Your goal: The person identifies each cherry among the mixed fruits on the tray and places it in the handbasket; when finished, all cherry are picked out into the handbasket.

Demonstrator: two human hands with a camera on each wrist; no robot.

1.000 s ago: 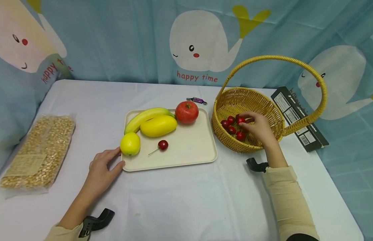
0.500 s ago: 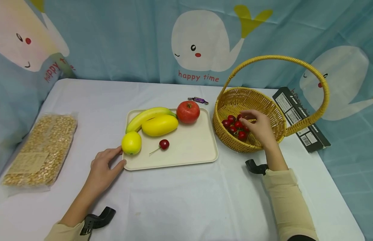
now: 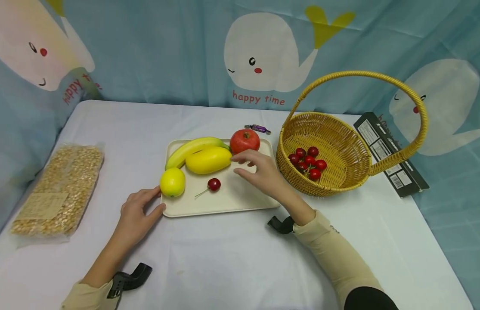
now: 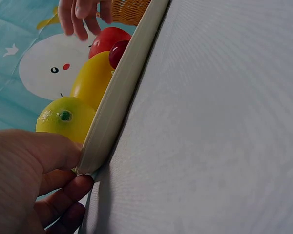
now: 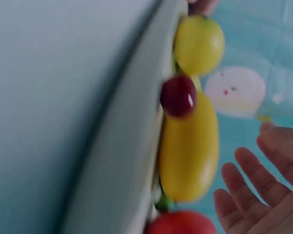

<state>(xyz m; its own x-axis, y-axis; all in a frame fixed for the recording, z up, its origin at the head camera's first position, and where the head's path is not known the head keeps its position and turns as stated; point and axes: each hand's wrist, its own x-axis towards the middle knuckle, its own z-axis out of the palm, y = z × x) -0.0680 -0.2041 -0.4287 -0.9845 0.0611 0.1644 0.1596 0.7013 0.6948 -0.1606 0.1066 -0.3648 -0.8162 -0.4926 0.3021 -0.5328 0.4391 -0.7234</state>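
My left hand (image 3: 138, 215) holds the near left corner of a cream tray (image 3: 220, 207). In the left wrist view the thumb and curled fingers (image 4: 63, 200) grip its rim. On the tray lie a banana (image 3: 185, 151), a yellow mango (image 3: 209, 160), a yellow-green lemon-like fruit (image 3: 172, 182), a red apple-like fruit (image 3: 245, 141) and one stemmed cherry (image 3: 214, 184). Over the tray's right part hovers my right hand (image 3: 263, 172), fingers spread and holding nothing, near the mango and the cherry. Several cherries (image 3: 309, 160) sit in a wicker basket (image 3: 342, 163).
The basket's tall handle (image 3: 412, 107) arches up right of the tray. Behind it lies a black box (image 3: 391, 155). A purple wrapped candy (image 3: 258, 128) is beyond the tray. At the left lies a bag of corn kernels (image 3: 65, 185). A blue curtain (image 3: 166, 51) hangs behind.
My right hand has left the basket and moved left over the tray. The cherries stay in the basket. My left hand keeps its place at the tray corner; the view has shifted slightly.
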